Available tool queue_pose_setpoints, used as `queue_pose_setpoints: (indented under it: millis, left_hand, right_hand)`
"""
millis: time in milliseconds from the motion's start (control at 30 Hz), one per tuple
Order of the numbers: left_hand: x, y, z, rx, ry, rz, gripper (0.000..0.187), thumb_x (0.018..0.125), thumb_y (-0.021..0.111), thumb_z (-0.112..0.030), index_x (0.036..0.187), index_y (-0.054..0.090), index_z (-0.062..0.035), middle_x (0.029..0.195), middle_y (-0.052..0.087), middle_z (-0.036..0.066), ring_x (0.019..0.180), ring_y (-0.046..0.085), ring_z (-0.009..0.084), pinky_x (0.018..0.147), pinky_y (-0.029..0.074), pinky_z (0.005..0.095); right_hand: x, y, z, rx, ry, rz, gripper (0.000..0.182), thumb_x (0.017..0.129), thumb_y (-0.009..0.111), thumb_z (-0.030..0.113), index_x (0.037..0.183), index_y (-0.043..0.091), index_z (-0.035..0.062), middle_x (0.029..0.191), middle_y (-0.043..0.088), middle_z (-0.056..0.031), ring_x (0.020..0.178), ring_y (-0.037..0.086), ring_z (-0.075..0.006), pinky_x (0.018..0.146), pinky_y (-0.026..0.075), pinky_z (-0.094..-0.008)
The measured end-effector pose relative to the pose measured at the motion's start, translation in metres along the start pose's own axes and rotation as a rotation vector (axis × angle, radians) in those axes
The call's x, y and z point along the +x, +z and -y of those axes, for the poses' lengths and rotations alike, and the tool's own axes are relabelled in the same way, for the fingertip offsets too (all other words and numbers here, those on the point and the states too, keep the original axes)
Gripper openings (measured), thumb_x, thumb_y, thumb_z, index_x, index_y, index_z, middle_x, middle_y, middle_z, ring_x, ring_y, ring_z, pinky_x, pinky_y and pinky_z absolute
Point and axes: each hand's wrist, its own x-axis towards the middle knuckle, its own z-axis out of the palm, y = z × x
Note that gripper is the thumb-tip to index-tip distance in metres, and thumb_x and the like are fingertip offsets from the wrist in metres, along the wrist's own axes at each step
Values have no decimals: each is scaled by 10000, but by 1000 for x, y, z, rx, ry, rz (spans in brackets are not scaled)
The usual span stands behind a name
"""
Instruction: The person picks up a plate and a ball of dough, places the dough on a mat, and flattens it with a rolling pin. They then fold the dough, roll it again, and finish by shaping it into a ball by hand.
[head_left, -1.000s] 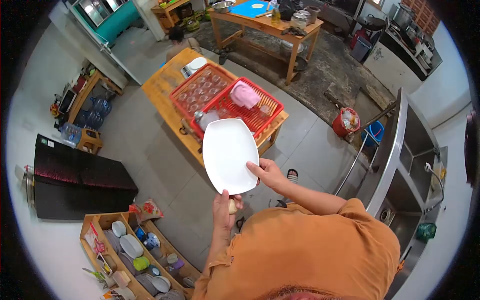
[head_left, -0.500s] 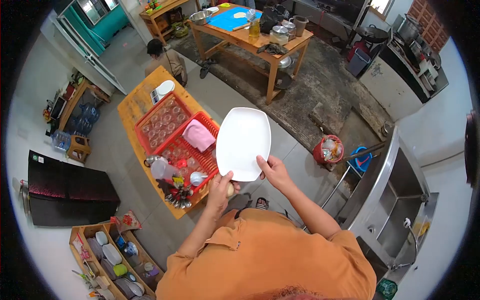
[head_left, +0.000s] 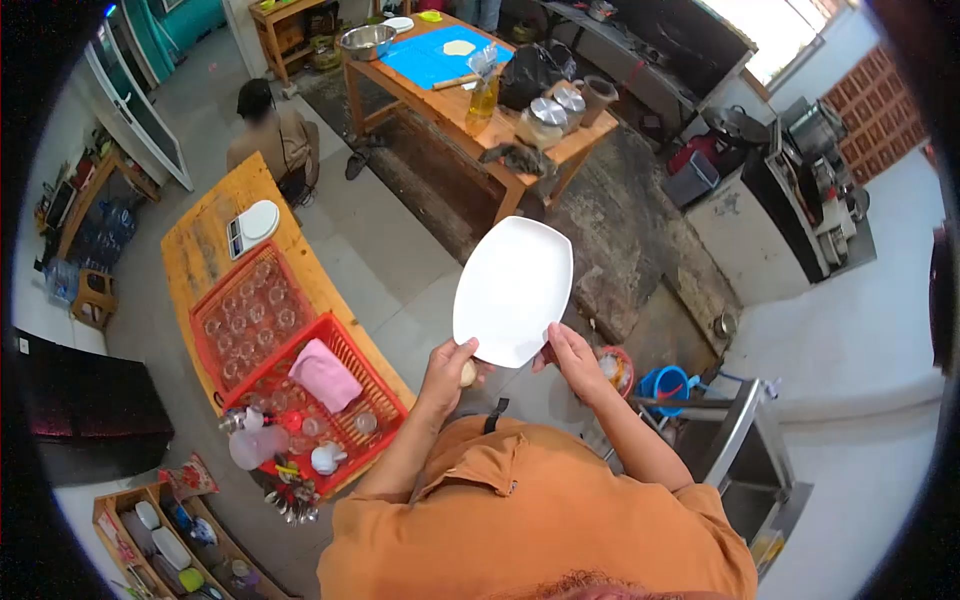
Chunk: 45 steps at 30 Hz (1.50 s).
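Note:
A white plate point(head_left: 513, 290), rounded and oblong, is held up in front of my body by its near edge. My left hand point(head_left: 450, 378) grips the lower left edge, thumb on top, and a small pale round object point(head_left: 468, 373) shows against its fingers. At the lower right edge, my right hand point(head_left: 572, 362) pinches the plate with the thumb on top. The fingers under the plate are partly hidden.
Left, a wooden table point(head_left: 215, 215) bears a scale point(head_left: 254, 228), red baskets point(head_left: 392, 412) of glasses and a pink cloth point(head_left: 326, 375). A person point(head_left: 270, 140) sits beyond it. Ahead is another table point(head_left: 590, 137); a steel sink point(head_left: 745, 440) stands right.
The view has turned right and moved forward, so the left table and baskets lie further left and lower. The plate, still in both hands, has tilted slightly clockwise and sits further right in view.

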Motion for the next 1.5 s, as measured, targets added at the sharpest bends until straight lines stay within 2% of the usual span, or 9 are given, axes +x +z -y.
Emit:
queue_pose_setpoints:
  millis: [233, 333, 467, 600, 967, 1167, 1267, 1367, 1500]
  left_hand:
    - [98, -7, -93, 60, 126, -110, 285, 1076, 597, -220, 1163, 657, 44, 955, 745, 145, 775, 721, 207, 617, 529, 309]
    - [127, -12, -127, 48, 200, -276, 280, 1060, 608, -211, 1110, 640, 63, 919, 738, 160, 742, 704, 214, 609, 522, 322]
    - [172, -29, -156, 9, 235, -391, 294, 1040, 626, -216, 1119, 637, 68, 926, 720, 161, 735, 692, 232, 568, 514, 341]
    - [230, -45, -191, 11, 271, -447, 273, 1040, 620, -210, 1105, 639, 55, 889, 713, 150, 692, 685, 235, 543, 506, 349]
    - [371, -57, -318, 87, 219, -477, 285, 1040, 616, -234, 1069, 649, 48, 875, 715, 135, 686, 691, 223, 545, 512, 332]
    - [484, -128, -386, 117, 97, -367, 312, 1045, 626, -237, 1097, 651, 69, 931, 730, 174, 691, 696, 231, 572, 532, 332]
    - [535, -162, -427, 156, 55, -321, 353, 1074, 619, -316, 1022, 670, 29, 836, 730, 138, 668, 673, 189, 568, 517, 309]
    - [573, -186, -482, 53, -11, -314, 440, 1088, 604, -405, 1205, 680, 12, 925, 712, 89, 742, 685, 171, 576, 527, 301]
    - [619, -225, -534, 36, -58, -244, 452, 1096, 580, -387, 1264, 668, 23, 899, 708, 91, 736, 678, 169, 574, 522, 297]
  right_hand:
    - [133, -46, 34, 94, 6, -11, 385, 1148, 480, 356, 1117, 610, -5, 950, 659, -67, 782, 662, -140, 753, 553, -299]
    - [186, -47, 31, 105, 69, 81, 374, 1137, 508, 355, 1155, 609, -5, 973, 663, -66, 783, 671, -144, 751, 558, -300]
    - [266, -33, 45, 148, 169, 219, 388, 1118, 551, 370, 1197, 602, -7, 986, 664, -66, 792, 677, -147, 762, 573, -307]
    - [357, -25, 63, 146, 85, 361, 433, 1097, 592, 400, 1249, 586, -5, 1026, 665, -74, 827, 698, -162, 784, 584, -329]
    - [553, 32, 167, 230, 15, 397, 515, 1087, 598, 419, 1320, 513, -32, 1080, 670, -128, 819, 714, -177, 690, 592, -304]
    - [678, 78, 176, 204, 126, 166, 272, 1079, 604, 216, 1124, 573, -51, 836, 692, -114, 698, 726, -196, 602, 606, -321]
    - [738, 103, 181, 176, 144, 77, 270, 1087, 595, 231, 1131, 613, -35, 918, 711, -115, 744, 716, -184, 612, 605, -309]
    - [802, 120, 198, 224, 171, -78, 238, 1079, 583, 186, 1124, 625, -45, 914, 707, -123, 729, 700, -178, 599, 601, -308]
    - [905, 106, 209, 208, 91, -240, 288, 1074, 582, 180, 1180, 588, -87, 905, 729, -162, 667, 711, -198, 547, 595, -319]
